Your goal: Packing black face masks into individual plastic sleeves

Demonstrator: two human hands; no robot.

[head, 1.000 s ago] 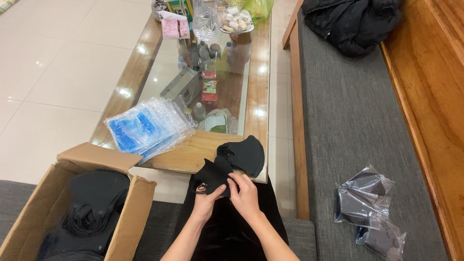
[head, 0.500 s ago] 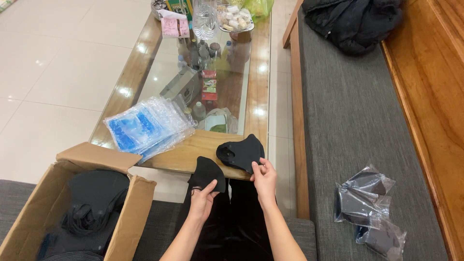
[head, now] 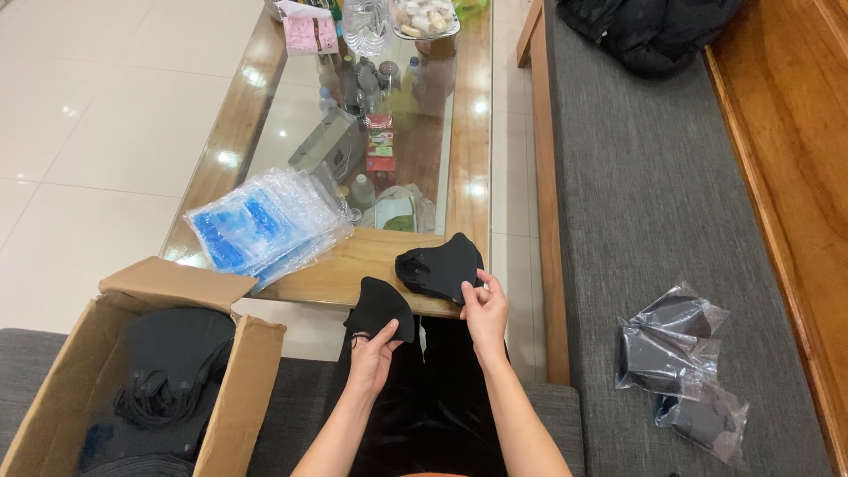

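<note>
I am pinching 1 black face mask [head: 382,307] in my left hand [head: 371,355], thumb and fingers closed on its lower edge, holding it just off the near edge of the glass-topped wooden table [head: 353,265], above my lap. My right hand [head: 485,311] is gripping the right end of a small stack of black masks [head: 439,267], fingers closed on it, and that stack is lying at the table's near right corner. The 2 lots of masks are sitting just beside each other, apart. A pile of clear plastic bags with blue print [head: 263,223] is lying along the table's near left edge. An open cardboard box [head: 132,371] holding more black masks is standing to my left. 3 bagged masks [head: 676,358] are lying on the grey bench cushion [head: 654,203] to my right.
</note>
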